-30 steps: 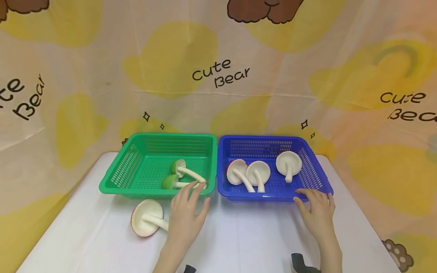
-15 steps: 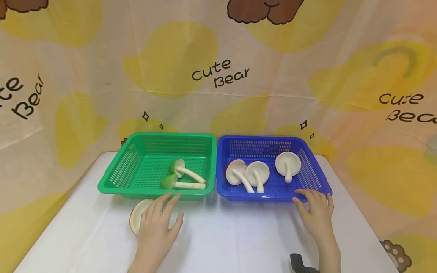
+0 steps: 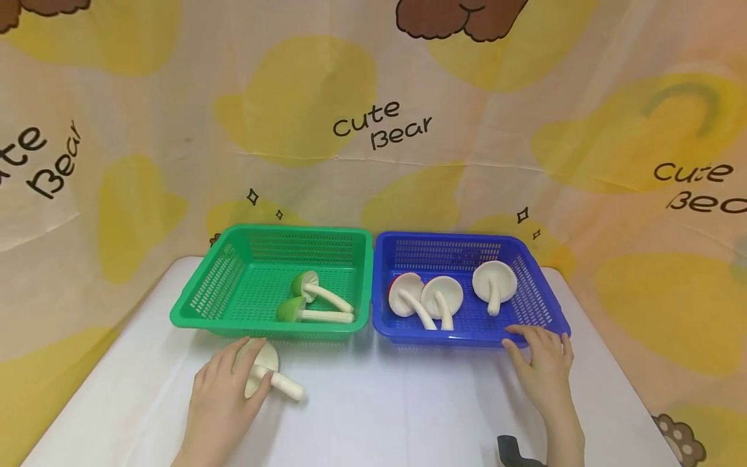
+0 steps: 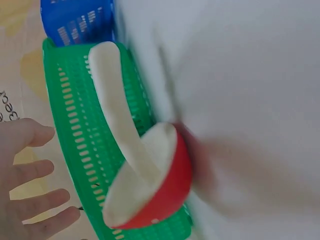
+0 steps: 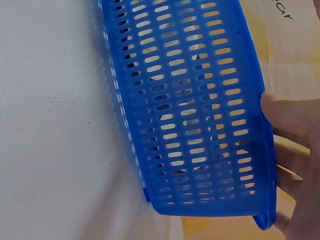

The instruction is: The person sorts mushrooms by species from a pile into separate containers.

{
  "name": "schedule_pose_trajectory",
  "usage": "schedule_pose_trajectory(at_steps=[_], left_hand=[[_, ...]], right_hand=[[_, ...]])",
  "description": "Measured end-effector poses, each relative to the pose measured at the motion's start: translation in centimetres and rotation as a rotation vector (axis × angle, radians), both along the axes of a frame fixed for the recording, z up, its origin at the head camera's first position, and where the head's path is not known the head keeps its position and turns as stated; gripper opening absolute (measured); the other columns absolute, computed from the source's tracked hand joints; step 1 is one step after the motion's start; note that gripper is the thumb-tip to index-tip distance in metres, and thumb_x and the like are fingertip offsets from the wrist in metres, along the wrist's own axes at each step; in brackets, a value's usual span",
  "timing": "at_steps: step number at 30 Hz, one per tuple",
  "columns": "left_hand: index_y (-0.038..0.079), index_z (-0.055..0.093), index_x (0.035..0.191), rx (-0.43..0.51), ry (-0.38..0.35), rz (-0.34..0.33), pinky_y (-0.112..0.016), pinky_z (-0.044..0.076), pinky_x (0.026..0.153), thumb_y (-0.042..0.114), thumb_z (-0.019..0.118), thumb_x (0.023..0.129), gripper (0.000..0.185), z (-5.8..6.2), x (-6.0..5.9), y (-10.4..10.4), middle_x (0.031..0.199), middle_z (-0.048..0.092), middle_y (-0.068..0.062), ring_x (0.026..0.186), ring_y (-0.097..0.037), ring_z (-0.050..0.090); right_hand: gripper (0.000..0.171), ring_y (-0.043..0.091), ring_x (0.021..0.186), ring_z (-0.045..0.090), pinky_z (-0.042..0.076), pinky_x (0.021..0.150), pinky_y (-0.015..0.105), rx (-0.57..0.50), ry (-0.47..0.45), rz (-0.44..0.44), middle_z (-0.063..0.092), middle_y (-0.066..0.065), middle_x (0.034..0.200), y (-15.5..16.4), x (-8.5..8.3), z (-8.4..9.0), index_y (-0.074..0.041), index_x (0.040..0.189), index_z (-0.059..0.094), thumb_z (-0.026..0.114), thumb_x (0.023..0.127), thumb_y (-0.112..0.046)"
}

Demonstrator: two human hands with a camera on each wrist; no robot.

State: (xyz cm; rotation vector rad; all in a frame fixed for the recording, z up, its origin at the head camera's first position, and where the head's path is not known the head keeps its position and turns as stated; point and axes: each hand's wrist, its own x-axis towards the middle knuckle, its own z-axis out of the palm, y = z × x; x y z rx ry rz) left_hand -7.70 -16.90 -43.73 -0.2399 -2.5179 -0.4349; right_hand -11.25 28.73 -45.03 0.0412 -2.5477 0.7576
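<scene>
A toy mushroom with a red cap and a pale stem lies on the table before the green basket. Over its cap reaches my left hand; in the left wrist view the fingers are spread, with a gap to the mushroom. My right hand holds the front right rim of the blue basket, thumb outside and fingers over the far side of the rim. Two green-capped mushrooms lie in the green basket; three mushrooms with pale undersides lie in the blue one.
Both baskets stand side by side on the white table, close to a patterned cloth backdrop. A dark curved object shows at the bottom beside the right forearm.
My left hand has moved left and down from the green basket's front right to the mushroom on the table. My right hand has stayed at the blue rim.
</scene>
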Motion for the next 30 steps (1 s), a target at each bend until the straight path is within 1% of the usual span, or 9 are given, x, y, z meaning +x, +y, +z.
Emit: schedule_pose_trajectory(at_steps=[3,9,14,18,21,27,30], left_hand=[[0.015,0.057,0.124,0.006,-0.011,-0.003,-0.057,0.038,0.086,0.019,0.079,0.070,0.059,-0.4,-0.1,-0.9,0.122,0.058,-0.014,0.111,-0.036,0.051],[0.016,0.056,0.126,-0.022,-0.020,-0.022,-0.057,0.041,0.080,0.021,0.083,0.064,0.068,-1.2,-0.3,-2.5,0.123,0.056,-0.014,0.109,-0.035,0.053],[0.017,0.058,0.125,-0.019,-0.071,-0.048,-0.057,0.043,0.077,0.024,0.086,0.062,0.069,-1.8,-0.4,-3.2,0.128,0.053,-0.014,0.112,-0.036,0.051],[0.018,0.058,0.125,-0.021,-0.088,-0.076,-0.056,0.043,0.079,0.025,0.087,0.060,0.071,-2.1,-0.6,-3.4,0.131,0.051,-0.015,0.117,-0.033,0.048],[0.018,0.058,0.125,-0.038,-0.097,-0.090,-0.056,0.042,0.080,0.023,0.087,0.060,0.071,-2.2,-0.8,-3.3,0.133,0.050,-0.016,0.119,-0.034,0.047],[0.019,0.058,0.126,-0.077,-0.133,-0.078,-0.059,0.042,0.081,0.022,0.087,0.062,0.071,-2.3,-1.1,-3.1,0.135,0.047,-0.018,0.120,-0.038,0.045],[0.018,0.059,0.125,-0.086,-0.137,-0.063,-0.059,0.043,0.079,0.022,0.087,0.061,0.070,-2.5,-1.3,-3.1,0.135,0.047,-0.018,0.119,-0.038,0.045]], right_hand=[[0.021,0.045,0.115,0.042,0.003,0.111,0.069,-0.001,0.000,-0.003,0.061,0.024,0.114,0.0,0.0,0.0,-0.007,0.109,0.064,0.064,0.091,-0.015],[0.021,0.045,0.115,0.042,0.003,0.111,0.069,-0.003,-0.002,-0.004,0.061,0.025,0.114,0.0,0.0,0.0,-0.006,0.109,0.064,0.064,0.090,-0.014],[0.021,0.045,0.114,0.042,0.005,0.110,0.069,0.001,0.005,-0.003,0.061,0.025,0.114,0.1,0.0,0.0,-0.006,0.109,0.064,0.065,0.090,-0.014],[0.021,0.046,0.115,0.042,0.003,0.111,0.069,0.003,0.001,0.000,0.061,0.025,0.114,0.2,0.0,0.0,-0.006,0.109,0.063,0.064,0.091,-0.014],[0.021,0.046,0.115,0.042,0.003,0.111,0.069,0.000,0.000,0.000,0.061,0.026,0.114,0.1,0.0,0.1,-0.006,0.109,0.063,0.064,0.091,-0.014],[0.020,0.046,0.114,0.042,0.004,0.111,0.069,-0.001,-0.001,-0.003,0.061,0.025,0.114,0.0,0.0,0.1,-0.006,0.109,0.064,0.064,0.091,-0.014],[0.020,0.045,0.114,0.042,0.004,0.111,0.069,-0.001,-0.002,-0.001,0.062,0.025,0.113,0.1,-0.1,0.0,-0.006,0.109,0.064,0.064,0.091,-0.015]])
